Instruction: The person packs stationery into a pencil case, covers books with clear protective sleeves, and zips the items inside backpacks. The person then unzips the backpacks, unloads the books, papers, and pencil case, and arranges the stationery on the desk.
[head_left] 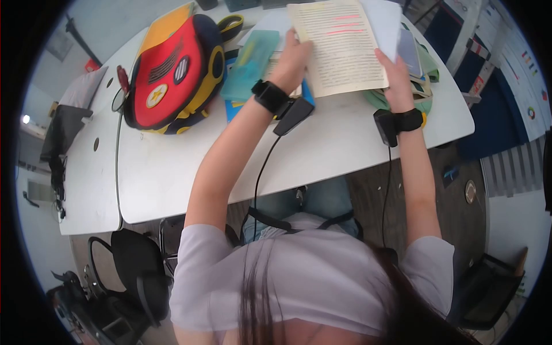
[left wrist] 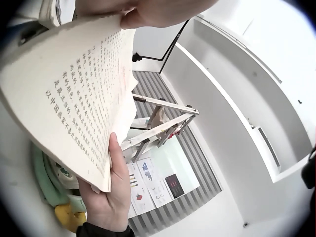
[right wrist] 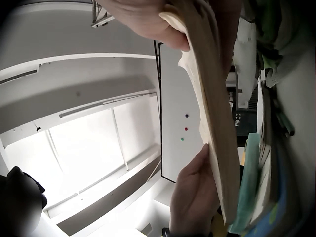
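Both hands hold up a yellowed paperback book (head_left: 345, 52) over the table, its printed page marked with pink highlighter lines. My left hand (head_left: 292, 62) grips the left edge, thumb on the page side. On the opposite edge, my right hand (head_left: 397, 83) pinches the pages, thumb in front and fingers behind. The left wrist view shows the text columns of the book (left wrist: 84, 98) between the two hands. Seen edge-on in the right wrist view, the book (right wrist: 212, 113) is fairly thin and rough-edged. A white sheet (head_left: 388, 23) shows behind its right side.
A red, blue and yellow backpack (head_left: 169, 75) lies on the white table (head_left: 190, 167) at the left. Beside my left hand is a translucent teal case (head_left: 250, 66) on other books. A green cloth-like item (head_left: 428, 100) sits right of my right hand. Cables hang from both wrist cameras.
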`<state>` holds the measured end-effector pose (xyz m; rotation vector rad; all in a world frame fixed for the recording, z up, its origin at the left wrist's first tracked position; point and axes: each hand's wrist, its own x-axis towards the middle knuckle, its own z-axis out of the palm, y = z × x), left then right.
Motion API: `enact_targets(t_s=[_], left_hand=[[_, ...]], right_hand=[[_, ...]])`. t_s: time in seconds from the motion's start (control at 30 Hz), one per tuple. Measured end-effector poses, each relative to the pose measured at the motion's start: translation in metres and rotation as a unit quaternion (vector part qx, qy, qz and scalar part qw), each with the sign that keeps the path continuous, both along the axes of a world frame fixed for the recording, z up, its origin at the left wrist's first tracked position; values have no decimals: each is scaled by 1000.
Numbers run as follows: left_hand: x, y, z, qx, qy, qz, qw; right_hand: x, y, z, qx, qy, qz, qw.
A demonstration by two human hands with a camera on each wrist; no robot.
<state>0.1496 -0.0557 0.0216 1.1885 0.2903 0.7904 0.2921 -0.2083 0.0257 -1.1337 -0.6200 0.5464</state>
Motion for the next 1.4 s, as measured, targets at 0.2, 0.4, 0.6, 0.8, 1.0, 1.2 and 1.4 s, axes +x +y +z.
enact_targets(t_s=[0.2,0.4,0.6,0.8,1.0,1.2,1.4], left_hand=[[-19,-18,-2,33,151,-136,979],[-41,-17,-18,-1,208,-308,928],[-94,-6,18,193,287,-197,917],[-112,51,-15,594,358,178,698],[-107,64,-30,510,469,160,703],[-132,56,-13,422,351,116,828],[-154,46,14,469,317,-113,817]], right_hand=[[33,8,5,-82,-135,-74,985],[53,5,-14,-347,-490,-194,776],[38,0,-8,-343,-582,-113,729],[-19,41,14,-168,-574,-5,801],[-45,83,-14,-176,-525,99,827],[-41,83,-22,-100,-493,55,862],[-38,70,-6,-58,-544,173,819]])
